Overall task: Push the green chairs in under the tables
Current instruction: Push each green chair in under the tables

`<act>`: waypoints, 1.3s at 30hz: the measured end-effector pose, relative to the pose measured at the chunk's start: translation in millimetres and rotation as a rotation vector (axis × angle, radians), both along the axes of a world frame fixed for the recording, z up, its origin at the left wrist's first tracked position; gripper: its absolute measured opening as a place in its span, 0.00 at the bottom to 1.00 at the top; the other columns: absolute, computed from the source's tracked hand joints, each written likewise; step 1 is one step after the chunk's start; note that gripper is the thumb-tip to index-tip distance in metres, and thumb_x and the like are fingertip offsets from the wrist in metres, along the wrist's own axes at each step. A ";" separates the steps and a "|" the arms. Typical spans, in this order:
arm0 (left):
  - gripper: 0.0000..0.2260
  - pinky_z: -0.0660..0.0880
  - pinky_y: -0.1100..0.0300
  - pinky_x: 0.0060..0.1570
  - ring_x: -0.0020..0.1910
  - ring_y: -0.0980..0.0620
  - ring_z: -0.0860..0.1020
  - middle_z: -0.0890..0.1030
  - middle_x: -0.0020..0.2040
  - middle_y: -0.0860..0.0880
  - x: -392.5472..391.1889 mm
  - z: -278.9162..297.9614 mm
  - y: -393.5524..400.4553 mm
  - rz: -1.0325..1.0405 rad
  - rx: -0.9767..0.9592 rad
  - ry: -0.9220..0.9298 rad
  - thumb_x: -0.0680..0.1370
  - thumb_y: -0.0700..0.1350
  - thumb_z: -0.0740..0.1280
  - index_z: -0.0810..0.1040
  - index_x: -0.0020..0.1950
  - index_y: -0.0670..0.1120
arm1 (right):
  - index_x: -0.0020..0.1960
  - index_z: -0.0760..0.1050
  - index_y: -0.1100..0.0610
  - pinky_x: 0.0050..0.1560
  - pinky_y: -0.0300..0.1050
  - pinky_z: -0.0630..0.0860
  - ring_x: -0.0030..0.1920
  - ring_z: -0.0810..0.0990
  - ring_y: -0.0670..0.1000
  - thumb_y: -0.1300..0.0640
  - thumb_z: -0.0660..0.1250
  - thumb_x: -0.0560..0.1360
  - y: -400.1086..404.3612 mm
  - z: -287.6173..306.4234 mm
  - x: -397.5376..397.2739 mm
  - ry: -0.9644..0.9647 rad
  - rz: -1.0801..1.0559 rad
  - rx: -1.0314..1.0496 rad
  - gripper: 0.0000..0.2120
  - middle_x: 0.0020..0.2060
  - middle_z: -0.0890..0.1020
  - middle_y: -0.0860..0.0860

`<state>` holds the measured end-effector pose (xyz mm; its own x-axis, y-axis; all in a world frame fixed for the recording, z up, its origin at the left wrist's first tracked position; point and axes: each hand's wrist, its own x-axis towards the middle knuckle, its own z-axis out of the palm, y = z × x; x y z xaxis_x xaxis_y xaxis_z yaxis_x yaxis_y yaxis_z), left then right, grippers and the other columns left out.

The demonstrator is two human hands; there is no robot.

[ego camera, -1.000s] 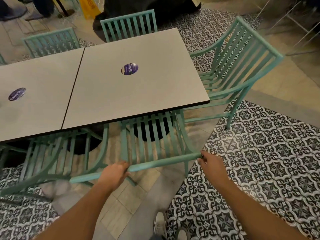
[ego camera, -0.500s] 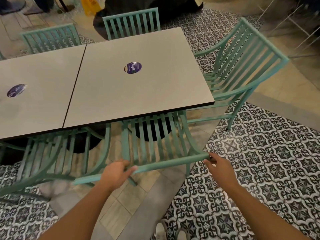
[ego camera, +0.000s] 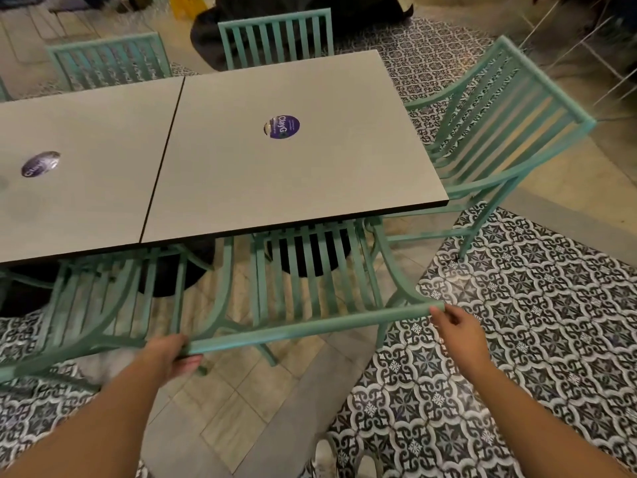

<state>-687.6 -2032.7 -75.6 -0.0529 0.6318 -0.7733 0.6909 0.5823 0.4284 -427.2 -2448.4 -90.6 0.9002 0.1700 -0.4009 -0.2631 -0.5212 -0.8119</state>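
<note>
A green slatted chair (ego camera: 310, 326) stands in front of me, its seat partly under the right grey table (ego camera: 293, 160). My left hand (ego camera: 169, 353) is wrapped around the left end of its top rail. My right hand (ego camera: 458, 326) holds the rail's right end with the fingertips. To its left a second green chair (ego camera: 89, 305) sits at the left grey table (ego camera: 76, 174). A third green chair (ego camera: 496, 132) stands at the right table's end, angled and pulled away from it. Two more green chairs (ego camera: 275, 36) (ego camera: 107, 60) are tucked in on the far side.
Round purple stickers (ego camera: 282, 126) lie on both tabletops. Black table bases (ego camera: 310, 253) show under the tables. The floor mixes patterned black-and-white tiles (ego camera: 517, 339) and beige tiles. My white shoes (ego camera: 341, 460) are at the bottom edge. A dark bag and a yellow sign lie beyond the tables.
The chair's top rail has shifted a little to the right and forward. Both hands stayed on its ends, and my left fingers have curled further under the rail.
</note>
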 end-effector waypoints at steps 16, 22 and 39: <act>0.13 0.80 0.52 0.30 0.27 0.44 0.81 0.81 0.36 0.35 -5.9 8.8 -4.1 -0.103 -0.026 0.004 0.81 0.43 0.64 0.73 0.57 0.32 | 0.53 0.78 0.57 0.26 0.41 0.63 0.28 0.66 0.47 0.51 0.63 0.78 4.4 3.2 -2.7 -0.039 -0.009 -0.059 0.11 0.31 0.75 0.51; 0.19 0.75 0.48 0.55 0.55 0.44 0.75 0.76 0.58 0.43 43.5 25.5 -26.6 -1.070 0.564 0.440 0.79 0.55 0.61 0.74 0.63 0.43 | 0.72 0.65 0.52 0.51 0.52 0.79 0.52 0.79 0.50 0.44 0.61 0.78 3.3 4.5 -1.0 -0.123 0.088 -0.220 0.26 0.62 0.78 0.53; 0.24 0.68 0.48 0.65 0.65 0.43 0.71 0.73 0.65 0.45 342.0 78.7 -294.8 -1.932 1.008 -0.061 0.79 0.57 0.59 0.68 0.73 0.48 | 0.74 0.62 0.52 0.68 0.53 0.66 0.68 0.68 0.55 0.43 0.61 0.78 -121.4 55.0 132.3 -0.393 0.258 -0.557 0.27 0.70 0.69 0.54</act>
